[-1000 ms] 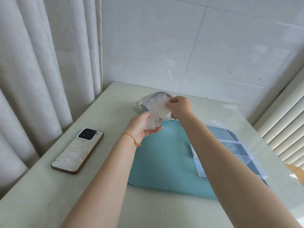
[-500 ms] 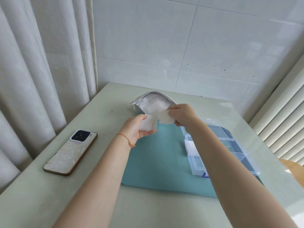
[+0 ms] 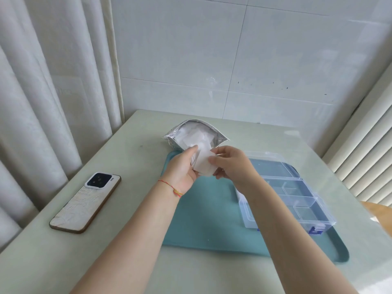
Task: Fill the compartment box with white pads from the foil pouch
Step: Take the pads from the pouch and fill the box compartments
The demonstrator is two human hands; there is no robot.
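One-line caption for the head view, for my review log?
Both hands, left hand and right hand, hold white pads near the open foil pouch; compartment box waits open on the teal mat.

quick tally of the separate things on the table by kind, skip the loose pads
foil pouch: 1
compartment box: 1
phone: 1
teal mat: 1
total: 4

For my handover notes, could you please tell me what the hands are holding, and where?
Both hold thin white square pads: left hand grips their left edge, right hand pinches the right edge.
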